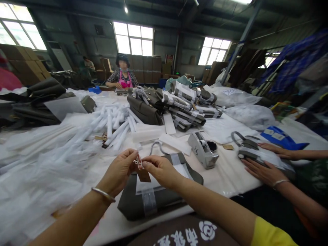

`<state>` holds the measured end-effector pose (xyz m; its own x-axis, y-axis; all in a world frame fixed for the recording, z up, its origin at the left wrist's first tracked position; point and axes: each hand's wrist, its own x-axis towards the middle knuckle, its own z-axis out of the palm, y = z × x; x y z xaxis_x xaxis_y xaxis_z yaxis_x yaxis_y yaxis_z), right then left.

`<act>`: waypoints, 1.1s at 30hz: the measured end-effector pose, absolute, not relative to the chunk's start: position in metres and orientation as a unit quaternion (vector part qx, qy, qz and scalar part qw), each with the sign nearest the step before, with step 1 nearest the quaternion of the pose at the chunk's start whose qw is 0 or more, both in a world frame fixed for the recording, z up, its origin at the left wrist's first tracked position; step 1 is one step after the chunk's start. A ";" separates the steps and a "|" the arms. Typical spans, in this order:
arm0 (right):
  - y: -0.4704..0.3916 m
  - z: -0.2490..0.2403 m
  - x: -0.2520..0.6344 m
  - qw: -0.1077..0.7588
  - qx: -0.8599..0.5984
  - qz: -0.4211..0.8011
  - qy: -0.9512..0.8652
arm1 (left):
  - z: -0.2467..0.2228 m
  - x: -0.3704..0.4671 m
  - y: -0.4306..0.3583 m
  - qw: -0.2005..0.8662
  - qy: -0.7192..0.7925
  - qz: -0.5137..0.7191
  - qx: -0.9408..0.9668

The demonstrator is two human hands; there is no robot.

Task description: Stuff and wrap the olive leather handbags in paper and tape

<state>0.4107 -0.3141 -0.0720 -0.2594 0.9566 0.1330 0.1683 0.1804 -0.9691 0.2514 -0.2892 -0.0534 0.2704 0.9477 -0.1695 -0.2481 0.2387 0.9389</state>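
Observation:
My left hand point(123, 168) and my right hand point(161, 169) meet over a dark grey-green bag point(132, 205), both pinching a thin white string point(138, 162). From the string a brown tag point(144, 176) hangs between them. The bag lies flat, with a white sheet point(158, 184) on it and clear tape point(149, 201) across its front. Its grey handle point(158, 147) sticks up at the far side.
A tape dispenser point(203, 150) stands right of the bag. White paper rolls point(115, 128) lie left, wrapped bags point(179, 102) are piled beyond. At right, a co-worker's hands point(266, 171) rest on another bag. A person point(125, 77) sits across the table.

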 end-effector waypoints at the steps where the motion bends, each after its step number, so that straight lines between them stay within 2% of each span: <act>1: -0.313 -0.074 0.409 0.422 -0.432 0.493 -0.626 | -0.055 0.253 -0.291 0.671 0.410 0.442 0.432; 9: -0.313 -0.079 0.416 0.412 -0.412 0.640 -0.501 | -0.065 0.261 -0.292 0.687 0.392 0.435 0.430; 19: -0.318 -0.079 0.422 0.423 -0.436 0.657 -0.445 | -0.072 0.265 -0.296 0.693 0.379 0.433 0.434; 26: -0.327 -0.082 0.426 0.488 -0.429 0.619 -0.442 | -0.076 0.275 -0.299 0.699 0.376 0.443 0.417; 33: -0.341 -0.086 0.439 0.585 -0.349 0.643 -0.350 | -0.076 0.283 -0.302 0.634 0.408 0.462 0.467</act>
